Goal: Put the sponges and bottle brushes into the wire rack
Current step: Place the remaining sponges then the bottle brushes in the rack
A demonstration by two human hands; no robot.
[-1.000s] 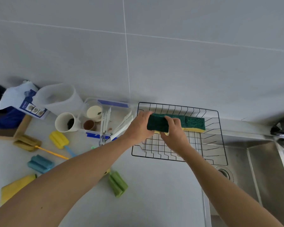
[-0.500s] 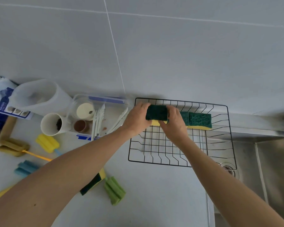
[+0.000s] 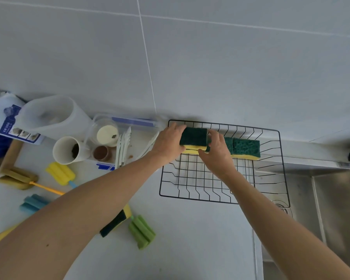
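Wire rack (image 3: 222, 196): black, on the white tabletop (image 3: 190, 239) against the far wall, its right end over the steel sink (image 3: 335, 199).
Left hand (image 3: 169, 143): at the rack's far left corner, its grip closed on the left end of a sponge.
Right hand (image 3: 216, 153): just right of it, its grip closed on the same sponge from the right side.
Held sponge (image 3: 194, 138): dark green scouring face on top, yellow foam beneath, at the far left of the rack; whether it rests on the wires or on another yellow sponge below cannot be told.
Sponges in rack (image 3: 246, 148): green and yellow, lying along the far edge, right of the hands.
Loose sponge (image 3: 115, 222): on the tabletop, partly hidden under the left forearm.
Bottle brushes: a yellow one (image 3: 60, 172), an olive one (image 3: 16, 178) with an orange handle, a blue one (image 3: 33, 203) and a green one (image 3: 141, 231), all on the tabletop left of the rack.
Other items: a white cup (image 3: 66, 150), a clear tray (image 3: 117, 142) of small things and a white jug (image 3: 49, 116), far left.
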